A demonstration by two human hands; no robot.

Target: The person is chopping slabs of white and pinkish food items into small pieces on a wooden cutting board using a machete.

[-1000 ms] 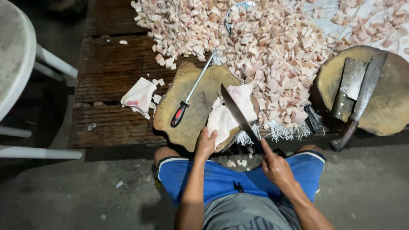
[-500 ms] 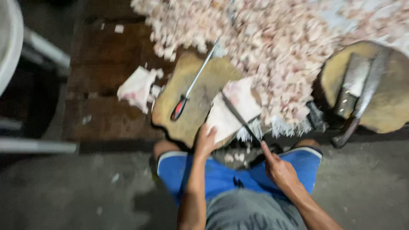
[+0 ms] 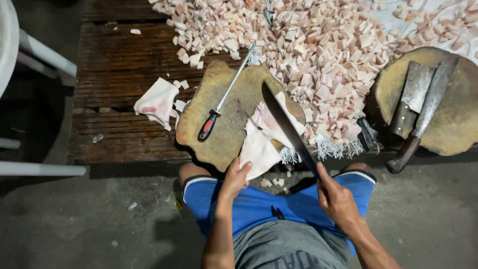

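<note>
My left hand (image 3: 235,180) grips the near edge of a pale slab of pork fat (image 3: 259,148) that lies on a round wooden chopping block (image 3: 226,107). My right hand (image 3: 337,199) holds a long dark knife (image 3: 286,124), its blade angled up over the slab. A sharpening steel with a red and black handle (image 3: 214,119) rests on the block's left side. A big heap of cut fat cubes (image 3: 308,45) covers the wooden platform behind the block.
A second round block (image 3: 455,124) at the right carries two cleavers (image 3: 416,107). Another piece of fat (image 3: 158,102) lies on the dark slatted platform (image 3: 114,69) to the left. White chair legs (image 3: 45,55) stand at the far left. Grey concrete floor lies below.
The camera has shifted and steadied. My right hand has raised the knife so the blade sits higher over the slab. My left hand stays on the slab's near edge.
</note>
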